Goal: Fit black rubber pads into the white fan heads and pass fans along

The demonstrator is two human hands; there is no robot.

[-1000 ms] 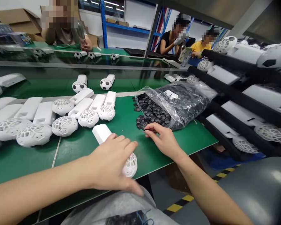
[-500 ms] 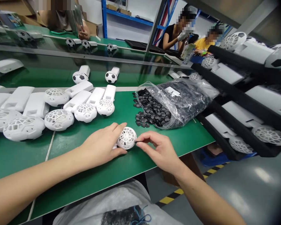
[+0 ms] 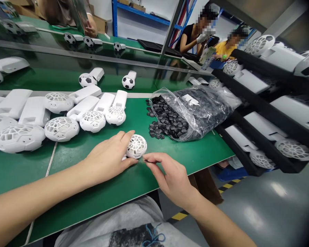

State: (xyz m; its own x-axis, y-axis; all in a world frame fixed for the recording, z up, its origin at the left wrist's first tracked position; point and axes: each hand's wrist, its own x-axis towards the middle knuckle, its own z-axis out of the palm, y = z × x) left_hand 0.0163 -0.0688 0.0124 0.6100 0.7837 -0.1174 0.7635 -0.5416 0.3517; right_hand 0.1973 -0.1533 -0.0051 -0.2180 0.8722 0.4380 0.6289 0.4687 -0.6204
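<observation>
My left hand (image 3: 112, 151) is wrapped round a white plastic housing (image 3: 137, 146) with a round, football-patterned lattice end, which rests on the green table (image 3: 92, 195). The rest of that housing is hidden under my palm. Just right of its round end, my right hand (image 3: 167, 173) pinches a small black piece (image 3: 148, 161) between thumb and forefinger, apart from the housing. Beyond my hands, a clear plastic bag (image 3: 208, 106) lies on its side, and small black pentagon-like pieces (image 3: 167, 116) spill from its mouth.
Several white housings (image 3: 61, 129) stand in rows at the left. Behind them runs a green conveyor (image 3: 149, 79) carrying housings with black patches (image 3: 128, 81). A black rack (image 3: 267, 137) of housings stands at the right. Co-workers (image 3: 190, 37) sit across the line.
My right hand has drawn back a little toward me with the black piece, away from the housing. The housing has shifted slightly left. Patched housings on the conveyor have moved right.
</observation>
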